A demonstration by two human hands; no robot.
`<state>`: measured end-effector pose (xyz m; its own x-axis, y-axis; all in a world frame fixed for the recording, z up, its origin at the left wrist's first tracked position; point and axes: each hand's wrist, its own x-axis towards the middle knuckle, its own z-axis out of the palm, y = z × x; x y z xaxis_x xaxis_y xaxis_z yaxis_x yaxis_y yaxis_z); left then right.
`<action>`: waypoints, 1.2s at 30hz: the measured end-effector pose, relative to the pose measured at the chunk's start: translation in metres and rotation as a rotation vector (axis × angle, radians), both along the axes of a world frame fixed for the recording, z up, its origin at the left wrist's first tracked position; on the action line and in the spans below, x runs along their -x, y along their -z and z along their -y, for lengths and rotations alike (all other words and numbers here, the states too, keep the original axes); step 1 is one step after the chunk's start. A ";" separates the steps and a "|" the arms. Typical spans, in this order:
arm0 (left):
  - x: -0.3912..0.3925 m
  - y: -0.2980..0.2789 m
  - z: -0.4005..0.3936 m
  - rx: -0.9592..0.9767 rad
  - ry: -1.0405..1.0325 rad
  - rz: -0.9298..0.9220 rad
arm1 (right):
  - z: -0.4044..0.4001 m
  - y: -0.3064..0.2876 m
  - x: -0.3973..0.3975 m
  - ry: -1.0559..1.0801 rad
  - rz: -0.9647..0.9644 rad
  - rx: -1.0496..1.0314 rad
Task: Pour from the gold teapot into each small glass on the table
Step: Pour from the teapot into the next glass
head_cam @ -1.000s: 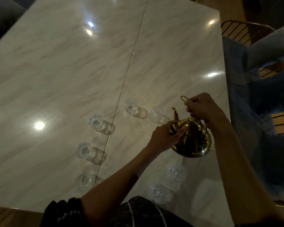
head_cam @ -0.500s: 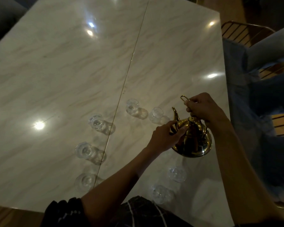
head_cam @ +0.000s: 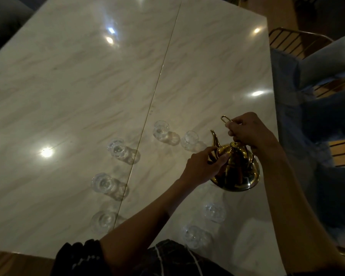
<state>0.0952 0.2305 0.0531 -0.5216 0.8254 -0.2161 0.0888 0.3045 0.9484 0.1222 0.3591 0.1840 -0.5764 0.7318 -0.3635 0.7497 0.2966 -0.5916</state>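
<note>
The gold teapot (head_cam: 238,168) stands on the pale marble table (head_cam: 108,92), spout pointing away towards the far side. My right hand (head_cam: 247,130) grips its wire handle, raised above the lid. My left hand (head_cam: 202,166) rests against the pot's left shoulder, thumb on the lid side. Several small clear glasses ring the near table: one just left of the spout (head_cam: 190,138), another (head_cam: 161,129) beside it, three down the left (head_cam: 117,149) (head_cam: 102,183) (head_cam: 104,221), and two near me (head_cam: 214,212) (head_cam: 193,235).
A thin gold seam (head_cam: 157,82) splits the table lengthwise. At the right stand a metal-framed chair (head_cam: 293,40) and blue-grey cushions (head_cam: 327,62). Ceiling lights glare off the tabletop. My dark clothing fills the bottom edge.
</note>
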 end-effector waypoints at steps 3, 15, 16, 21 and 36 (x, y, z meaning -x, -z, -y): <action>0.000 -0.002 0.000 -0.009 -0.001 -0.005 | 0.000 -0.002 -0.001 -0.010 -0.004 -0.009; -0.001 -0.007 0.001 -0.027 -0.005 -0.014 | 0.003 -0.008 -0.001 -0.008 -0.022 -0.001; -0.001 -0.007 0.001 -0.031 -0.008 -0.016 | 0.003 -0.008 -0.002 -0.009 -0.020 -0.003; -0.003 -0.006 -0.001 -0.029 -0.003 -0.008 | 0.002 -0.009 -0.003 0.002 -0.010 -0.011; 0.000 -0.006 0.003 -0.016 0.022 -0.007 | 0.005 -0.008 -0.001 0.009 0.008 0.013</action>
<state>0.0956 0.2277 0.0586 -0.5046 0.8402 -0.1987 0.1022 0.2867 0.9526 0.1235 0.3537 0.1921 -0.5664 0.7324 -0.3778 0.7573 0.2817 -0.5892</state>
